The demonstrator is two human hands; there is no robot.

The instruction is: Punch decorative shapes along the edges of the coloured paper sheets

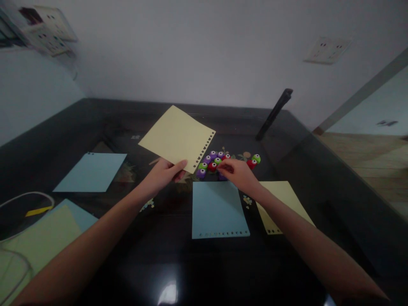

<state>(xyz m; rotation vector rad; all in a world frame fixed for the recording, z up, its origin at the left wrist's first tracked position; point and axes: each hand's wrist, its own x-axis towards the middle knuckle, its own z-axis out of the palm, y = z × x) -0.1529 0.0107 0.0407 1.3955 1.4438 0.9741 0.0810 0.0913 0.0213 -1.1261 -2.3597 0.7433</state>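
My left hand [167, 172] pinches the lower edge of a sheet of pale yellow paper [174, 136] between thumb and fingers, lifted above the table. Small shaped holes run along the sheet's right edge. Beside it, several small purple, green and red craft punches [213, 165] with white-topped buttons stand in a cluster. My right hand [234, 171] is among them, fingers curled and pressed together; whether a punch is in them is hidden. Just below it lies a blue sheet [218, 210] with a row of holes along its near edge.
Another yellow sheet [285, 202] lies under my right forearm. A blue sheet [92, 172] is at left, with more paper [47, 242] and a white cable [32, 194] nearer me. Tiny paper cut-outs [247, 200] are scattered. A black upright bar [274, 114] stands at the back right.
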